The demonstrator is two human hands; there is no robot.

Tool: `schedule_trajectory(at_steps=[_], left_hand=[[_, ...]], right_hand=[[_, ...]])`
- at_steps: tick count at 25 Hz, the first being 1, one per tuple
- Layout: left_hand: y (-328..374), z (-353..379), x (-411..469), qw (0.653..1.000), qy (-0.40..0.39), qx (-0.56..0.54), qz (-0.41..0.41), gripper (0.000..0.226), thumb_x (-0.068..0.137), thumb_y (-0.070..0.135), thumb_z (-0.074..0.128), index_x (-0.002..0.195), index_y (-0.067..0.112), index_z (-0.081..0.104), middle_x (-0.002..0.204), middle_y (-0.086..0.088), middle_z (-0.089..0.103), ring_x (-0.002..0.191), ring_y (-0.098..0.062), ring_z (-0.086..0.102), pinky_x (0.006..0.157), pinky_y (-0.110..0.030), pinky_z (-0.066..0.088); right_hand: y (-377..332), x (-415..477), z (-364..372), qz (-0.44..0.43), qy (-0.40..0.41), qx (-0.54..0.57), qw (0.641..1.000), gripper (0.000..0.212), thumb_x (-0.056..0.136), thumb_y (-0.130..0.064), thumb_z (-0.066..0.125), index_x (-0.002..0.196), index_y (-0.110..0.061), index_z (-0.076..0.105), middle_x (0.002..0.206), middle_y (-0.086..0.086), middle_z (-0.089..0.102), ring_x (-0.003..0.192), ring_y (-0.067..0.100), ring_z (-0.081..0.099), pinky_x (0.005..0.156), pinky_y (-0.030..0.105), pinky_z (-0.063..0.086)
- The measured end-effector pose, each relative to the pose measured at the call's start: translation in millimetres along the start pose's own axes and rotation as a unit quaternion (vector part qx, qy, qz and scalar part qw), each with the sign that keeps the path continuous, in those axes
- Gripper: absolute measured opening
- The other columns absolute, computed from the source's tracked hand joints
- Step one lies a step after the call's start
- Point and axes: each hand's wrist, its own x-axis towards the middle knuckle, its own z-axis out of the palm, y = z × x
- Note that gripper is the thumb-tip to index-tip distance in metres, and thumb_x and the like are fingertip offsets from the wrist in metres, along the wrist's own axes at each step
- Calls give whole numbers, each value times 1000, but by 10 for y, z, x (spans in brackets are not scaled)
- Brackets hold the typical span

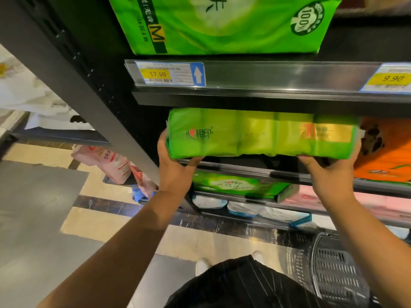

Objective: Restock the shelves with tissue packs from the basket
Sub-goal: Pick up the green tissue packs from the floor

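At the front edge of the middle shelf (244,168), near its left end, the green tissue pack (262,134) is held in the opening under the upper shelf's price rail (266,74). Long axis runs left-right, parallel to the shelf's front edge, printed face toward the camera. Cannot tell if the far side already rests on the shelf; a dark gap shows under the near side.

One hand at each end, so neither is nearer. Left hand (175,167) grips the left end: thumb up along the end face, fingers curled under the bottom corner. Right hand (329,172) holds the right end from below, fingers curled under the bottom edge, thumb hidden. Both forearms reach up and forward, wrists bent back, palms toward the shelf.

The pack lies beyond the fingers, toward the shelf's back, so the next move looks like a straight push inward, kept level.

An orange pack (382,152) sits just beside the right end and could snag that corner. Left upright (115,121) is near the left end. A large green pack (222,23) stands on the shelf above, another green pack (235,183) on the shelf below. Basket (333,274) is on the floor at lower right; contents not visible.
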Motion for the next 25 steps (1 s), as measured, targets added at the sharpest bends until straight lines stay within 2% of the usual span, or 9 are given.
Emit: schedule_trajectory(at_steps=[2, 5, 7, 9, 11, 15, 17, 21, 25], left_hand=[[-24, 76, 4, 999, 18, -32, -27, 96, 62, 22, 85, 124, 68, 28, 144, -8, 37, 128, -19, 49, 105, -44, 45], [-19, 185, 106, 993, 32, -92, -60, 84, 73, -2, 79, 128, 37, 28, 136, -2, 43, 125, -19, 49, 105, -39, 45], [-4, 220, 199, 994, 22, -90, -50, 72, 78, -1, 75, 126, 23, 27, 126, 5, 46, 120, -16, 50, 105, -42, 45], [-14, 243, 285, 996, -12, -74, -46, 71, 81, 1, 73, 129, 23, 25, 120, 16, 44, 113, -7, 50, 106, -46, 44], [9, 271, 352, 997, -31, -53, -54, 79, 82, 0, 72, 139, 21, 21, 118, 26, 37, 110, -3, 46, 104, -33, 42], [6, 268, 456, 996, -68, -40, -51, 92, 81, -2, 72, 149, 19, 15, 129, 19, 35, 133, -18, 38, 103, -19, 40], [-51, 269, 515, 995, -86, -28, -48, 94, 80, -2, 73, 150, 19, 13, 136, 11, 33, 136, -21, 37, 108, -27, 39], [-101, 320, 594, 996, -82, -1, -42, 95, 80, 0, 73, 151, 20, 12, 141, 8, 32, 123, -8, 44, 94, -8, 43], [-118, 334, 660, 997, -53, 25, -55, 98, 80, 8, 75, 152, 26, 11, 152, 4, 26, 126, -17, 46, 95, -15, 46]], right_hand=[[43, -37, 116, 22, 16, -4, 1000, 72, 76, -29, 80, 133, -20, 36, 130, 3, 54, 115, 10, 56, 103, 24, 45], [13, 52, 231, 50, 33, -18, 998, 79, 85, -20, 74, 144, -10, 22, 131, 0, 48, 116, 10, 49, 96, 10, 39], [23, 177, 267, 77, 29, -17, 996, 88, 84, -35, 73, 148, -13, 16, 140, 1, 46, 125, 15, 47, 104, 24, 38], [55, 291, 299, 98, 12, -32, 995, 79, 85, -38, 72, 142, -12, 24, 142, 5, 46, 126, 17, 46, 108, 30, 36], [98, 370, 334, 108, -6, -37, 994, 63, 85, -31, 74, 128, -15, 30, 135, 4, 50, 121, 15, 50, 106, 28, 39], [126, 432, 356, 125, -30, -21, 991, 54, 83, -12, 75, 115, -17, 32, 123, 1, 54, 110, 13, 56, 89, 13, 48], [173, 488, 362, 153, -33, -26, 987, 54, 78, -11, 79, 111, -16, 36, 121, 4, 57, 108, 17, 58, 93, 23, 49], [487, 672, 366, 181, -72, -57, 979, 64, 53, -34, 87, 97, -25, 41, 117, 12, 60, 106, 26, 62, 95, 41, 51], [924, 880, 443, 179, -118, -98, 972, 78, 42, -44, 85, 105, -20, 47, 117, 11, 58, 104, 28, 62, 92, 46, 53]])
